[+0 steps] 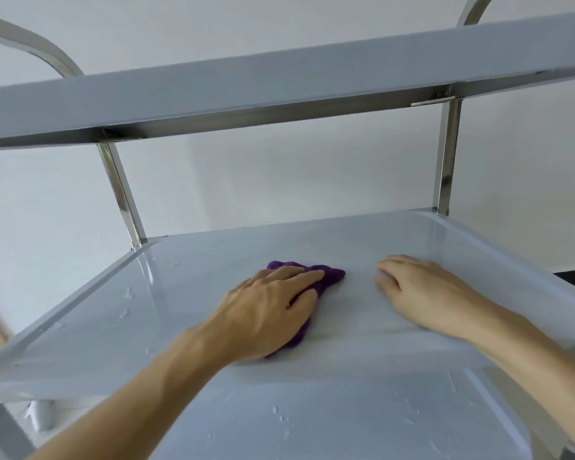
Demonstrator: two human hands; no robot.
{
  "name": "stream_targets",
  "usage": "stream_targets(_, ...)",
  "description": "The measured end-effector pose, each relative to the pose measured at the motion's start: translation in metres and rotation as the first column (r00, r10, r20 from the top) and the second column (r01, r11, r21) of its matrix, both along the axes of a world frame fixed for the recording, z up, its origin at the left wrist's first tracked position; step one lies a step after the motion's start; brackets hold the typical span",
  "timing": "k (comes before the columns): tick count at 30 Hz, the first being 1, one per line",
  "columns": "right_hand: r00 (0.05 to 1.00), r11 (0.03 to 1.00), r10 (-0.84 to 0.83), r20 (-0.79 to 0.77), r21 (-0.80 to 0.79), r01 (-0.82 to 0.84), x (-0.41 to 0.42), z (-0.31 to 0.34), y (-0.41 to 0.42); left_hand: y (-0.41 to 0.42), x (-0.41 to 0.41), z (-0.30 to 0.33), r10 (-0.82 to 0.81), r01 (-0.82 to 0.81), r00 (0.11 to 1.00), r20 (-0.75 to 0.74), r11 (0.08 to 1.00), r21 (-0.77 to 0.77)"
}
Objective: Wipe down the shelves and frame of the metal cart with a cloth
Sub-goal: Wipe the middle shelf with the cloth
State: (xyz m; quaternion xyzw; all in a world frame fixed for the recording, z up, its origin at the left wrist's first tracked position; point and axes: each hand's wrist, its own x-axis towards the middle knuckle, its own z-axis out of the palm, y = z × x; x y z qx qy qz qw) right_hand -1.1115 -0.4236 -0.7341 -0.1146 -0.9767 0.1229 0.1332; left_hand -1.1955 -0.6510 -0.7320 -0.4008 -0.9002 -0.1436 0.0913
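Note:
A purple cloth lies on the middle shelf of a grey metal cart, mostly covered by my left hand, which presses flat on it. To the right, my right hand rests palm down on the bare shelf with its fingers apart and holds nothing. Water drops dot the shelf surface. The top shelf runs across the view above the hands. A lower shelf, also wet, shows below the middle shelf's front edge.
Two shiny metal uprights join the shelves at the back corners. Curved handle tubes rise at the upper left and upper right. A plain pale wall stands behind the cart.

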Motion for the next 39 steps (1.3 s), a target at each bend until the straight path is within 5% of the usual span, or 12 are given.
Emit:
stream_targets(5,0.993,0.993,0.110,0.037,0.028,-0.111,0.002,0.001,-0.005,-0.056,-0.101,0.013,0.413,-0.406,0.905,0.101,0.910,-0.083)
stream_targets(8,0.987,0.989,0.146,0.072,0.017,-0.147,-0.001,-0.002,-0.004,-0.043,-0.127,0.014,0.524,-0.512,0.842,0.130,0.851,-0.115)
stream_targets(11,0.986,0.988,0.155,0.055,0.020,-0.156,-0.003,-0.004,-0.005,0.020,-0.113,0.017,0.407,-0.397,0.907,0.106,0.912,-0.108)
stream_targets(16,0.985,0.984,0.169,0.033,0.051,-0.170,-0.002,-0.006,-0.003,0.119,-0.073,0.009,-0.022,0.032,0.996,0.088,0.992,-0.121)
stream_targets(19,0.984,0.984,0.169,0.058,0.052,-0.172,-0.002,-0.006,-0.001,0.127,-0.090,0.015,-0.059,0.073,0.994,0.091,0.984,-0.163)
stream_targets(23,0.982,0.983,0.171,0.078,0.054,-0.176,-0.001,-0.006,0.001,0.093,-0.149,0.023,0.144,-0.122,0.982,0.120,0.977,-0.172)
stream_targets(27,0.982,0.984,0.168,0.087,0.052,-0.173,-0.001,-0.010,0.003,0.022,-0.211,0.019,0.482,-0.453,0.868,0.120,0.867,-0.206)
stream_targets(30,0.983,0.984,0.163,0.089,0.057,-0.169,-0.002,-0.013,0.003,0.005,-0.225,0.020,0.564,-0.529,0.807,0.173,0.822,-0.211)
stream_targets(35,0.983,0.984,0.167,0.074,0.058,-0.171,-0.004,-0.011,0.002,0.074,-0.183,0.027,0.337,-0.320,0.909,0.247,0.941,-0.108)
stream_targets(39,0.984,0.985,0.161,0.082,0.042,-0.165,-0.002,-0.008,0.004,0.152,-0.136,0.018,0.059,-0.036,0.983,0.172,0.990,-0.135)
